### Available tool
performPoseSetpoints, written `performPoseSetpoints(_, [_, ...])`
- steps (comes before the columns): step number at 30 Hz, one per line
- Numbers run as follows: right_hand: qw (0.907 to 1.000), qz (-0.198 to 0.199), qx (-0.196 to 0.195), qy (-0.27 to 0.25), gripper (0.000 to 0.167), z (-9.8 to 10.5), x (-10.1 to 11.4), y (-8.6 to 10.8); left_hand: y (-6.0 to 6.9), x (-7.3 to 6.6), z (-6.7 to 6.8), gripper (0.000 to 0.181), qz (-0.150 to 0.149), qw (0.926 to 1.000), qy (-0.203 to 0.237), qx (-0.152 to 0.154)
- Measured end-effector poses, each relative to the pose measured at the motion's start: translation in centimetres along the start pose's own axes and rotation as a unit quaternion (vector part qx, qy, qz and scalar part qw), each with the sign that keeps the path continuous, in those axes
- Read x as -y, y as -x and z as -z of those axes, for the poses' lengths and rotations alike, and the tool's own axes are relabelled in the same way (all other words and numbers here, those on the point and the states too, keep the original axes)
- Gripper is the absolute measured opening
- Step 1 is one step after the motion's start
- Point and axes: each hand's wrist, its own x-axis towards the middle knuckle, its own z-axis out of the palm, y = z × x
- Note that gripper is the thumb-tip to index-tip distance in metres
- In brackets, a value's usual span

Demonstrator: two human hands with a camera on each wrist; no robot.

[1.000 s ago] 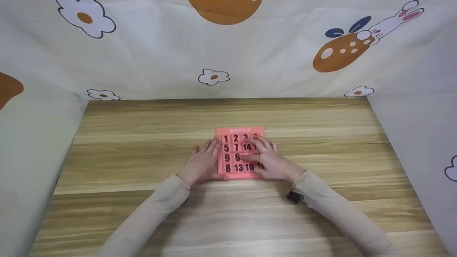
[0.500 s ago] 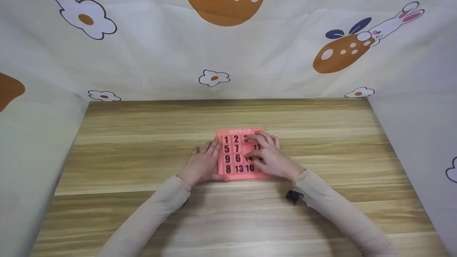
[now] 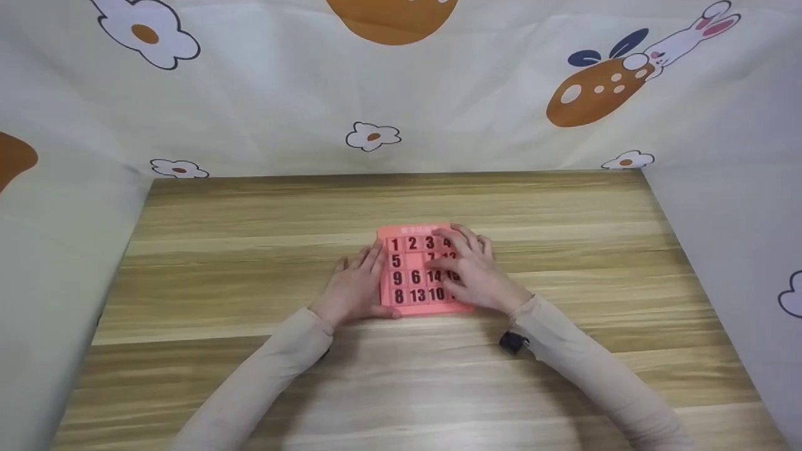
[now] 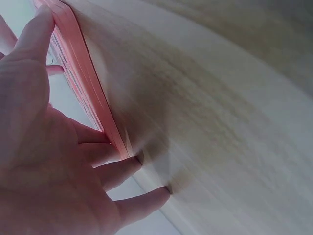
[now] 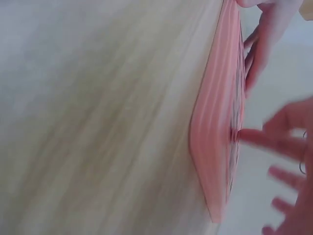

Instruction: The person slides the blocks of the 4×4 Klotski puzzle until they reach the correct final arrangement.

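A pink number slide puzzle (image 3: 426,310) lies flat on the wooden table. Its gap (image 3: 413,260) is in the second row, between the 5 and the 7 tile (image 3: 430,257). My left hand (image 3: 351,291) steadies the puzzle's left side, fingers fairly straight along the edge and thumb at the near corner. In the left wrist view, the outer fingertips (image 4: 164,192) reach the tabletop. Over the right half is my right hand (image 3: 479,279), fingers spread and slightly bent; one fingertip touches the tiles near the 7. This hand partly covers the right column.
The table (image 3: 250,219) has wood grain all round the puzzle. Pale cloth with printed flowers and carrots (image 3: 601,94) walls in the back and both sides. A small black device (image 3: 514,342) sits at the right wrist.
The 14 tile slid down a row, then the 7 tile slid right, so the gap moved up and then left. My right fingers shifted over the tiles; the left hand stayed in place.
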Motion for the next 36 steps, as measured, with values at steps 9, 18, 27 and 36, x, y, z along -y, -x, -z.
performPoseSetpoints(9, [0.9987,-0.026,0.041,0.015,0.037,-0.2,0.5,-0.7,-0.2,-0.1,0.3,0.123,-0.002,1.0,-0.001,0.005])
performPoseSetpoints(18, [0.9998,-0.013,0.014,0.002,0.048,-0.1,0.2,-0.7,-0.1,-0.1,0.0,0.123,-0.002,1.0,-0.004,0.002])
performPoseSetpoints(27, [0.9999,-0.004,-0.003,-0.011,0.054,0.4,-0.7,0.2,-0.3,0.0,-0.4,0.123,-0.002,0.9999,-0.01,0.0])
performPoseSetpoints(36, [0.9999,-0.004,-0.006,-0.01,0.051,1.1,-2.1,1.2,0.0,0.3,-0.6,0.124,0.003,0.9991,0.042,-0.008])
